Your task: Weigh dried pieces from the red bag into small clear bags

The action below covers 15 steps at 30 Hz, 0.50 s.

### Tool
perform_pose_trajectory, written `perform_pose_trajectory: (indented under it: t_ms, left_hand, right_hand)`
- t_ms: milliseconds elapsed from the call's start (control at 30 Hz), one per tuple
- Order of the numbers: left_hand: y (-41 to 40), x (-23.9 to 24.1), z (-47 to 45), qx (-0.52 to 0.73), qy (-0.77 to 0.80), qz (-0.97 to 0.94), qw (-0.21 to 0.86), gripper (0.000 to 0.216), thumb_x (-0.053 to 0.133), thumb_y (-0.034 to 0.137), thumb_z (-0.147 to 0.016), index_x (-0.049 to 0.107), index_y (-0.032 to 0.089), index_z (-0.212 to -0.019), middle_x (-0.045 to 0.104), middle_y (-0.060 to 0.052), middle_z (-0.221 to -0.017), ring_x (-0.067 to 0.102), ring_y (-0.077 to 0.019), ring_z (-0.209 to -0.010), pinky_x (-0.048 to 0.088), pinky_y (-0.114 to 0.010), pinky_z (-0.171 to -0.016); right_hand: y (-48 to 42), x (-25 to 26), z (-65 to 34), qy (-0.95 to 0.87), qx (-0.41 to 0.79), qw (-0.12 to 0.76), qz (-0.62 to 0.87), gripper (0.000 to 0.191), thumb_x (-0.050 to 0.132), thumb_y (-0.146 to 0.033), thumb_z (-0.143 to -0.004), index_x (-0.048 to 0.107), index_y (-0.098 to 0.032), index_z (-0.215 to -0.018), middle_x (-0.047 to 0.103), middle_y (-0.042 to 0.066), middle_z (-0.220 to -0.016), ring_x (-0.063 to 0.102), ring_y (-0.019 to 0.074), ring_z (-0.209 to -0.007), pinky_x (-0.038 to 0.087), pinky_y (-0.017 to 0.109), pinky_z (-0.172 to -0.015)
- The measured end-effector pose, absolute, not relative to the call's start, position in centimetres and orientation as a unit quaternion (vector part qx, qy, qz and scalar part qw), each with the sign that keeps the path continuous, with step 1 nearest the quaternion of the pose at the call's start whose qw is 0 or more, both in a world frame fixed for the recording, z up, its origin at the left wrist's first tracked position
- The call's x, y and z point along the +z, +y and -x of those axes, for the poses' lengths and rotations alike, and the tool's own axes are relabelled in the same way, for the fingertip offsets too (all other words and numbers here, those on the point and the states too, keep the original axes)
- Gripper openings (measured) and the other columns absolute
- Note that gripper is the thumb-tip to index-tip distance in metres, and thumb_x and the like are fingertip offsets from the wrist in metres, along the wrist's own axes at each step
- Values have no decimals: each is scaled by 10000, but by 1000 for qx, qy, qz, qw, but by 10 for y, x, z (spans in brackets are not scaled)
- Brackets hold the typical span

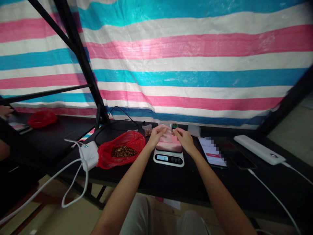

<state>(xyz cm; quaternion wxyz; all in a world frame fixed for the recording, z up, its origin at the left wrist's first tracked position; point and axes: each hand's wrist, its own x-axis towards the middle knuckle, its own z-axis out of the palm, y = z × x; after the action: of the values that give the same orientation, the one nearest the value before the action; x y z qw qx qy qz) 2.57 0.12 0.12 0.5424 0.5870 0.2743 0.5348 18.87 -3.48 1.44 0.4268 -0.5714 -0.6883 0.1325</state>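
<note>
My left hand (156, 136) pinches the left side of a small clear plastic bag (167, 136), held above a white digital kitchen scale (181, 160). The fingers of my right hand (184, 138) are closed at the bag's right edge. Pink shows on the scale's platform under the bag, and its lit display appears to read zero. To the left lies an open red plastic bag (104, 156) with small brown pieces (124, 151), like beans or nuts, inside. Behind my left hand rests a small clear bag with brownish contents (147, 130).
A white power strip (89, 155) with cables sits left of the red bag. On the right are a lit phone (207, 151), a dark phone (243, 160) and a white power bank (259, 149). A striped tarp (195, 62) hangs behind. Part of another person (4, 111) shows far left.
</note>
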Motion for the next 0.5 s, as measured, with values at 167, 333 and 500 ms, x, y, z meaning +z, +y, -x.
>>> perform_pose_trajectory:
  t_ms: [167,333,500]
  left_hand:
    - [-3,-1,-36,479,244,-606,586,446,715,473,-623,654,97,-854,673,-51,-751,601,-117,-610,458,-214,-593]
    - [-13,-7,-47,419,223,-609,636,492,760,442,-573,657,77,-886,674,-52,-730,617,-139,-657,473,-252,-672]
    - [-16,-9,-49,392,219,-593,669,551,814,368,-496,646,66,-925,687,-74,-738,639,-160,-641,496,-290,-675]
  right_hand:
    - [-26,13,-189,-655,229,541,475,425,560,-519,-734,617,-209,-1019,624,74,-1118,566,222,-986,448,315,-753]
    - [-27,10,-179,-651,429,499,378,403,559,-529,-750,691,-207,-954,679,70,-1058,595,238,-1024,425,389,-924]
    - [-29,8,-175,-628,449,511,379,412,600,-550,-715,718,-215,-923,690,63,-1046,609,257,-1020,429,421,-943]
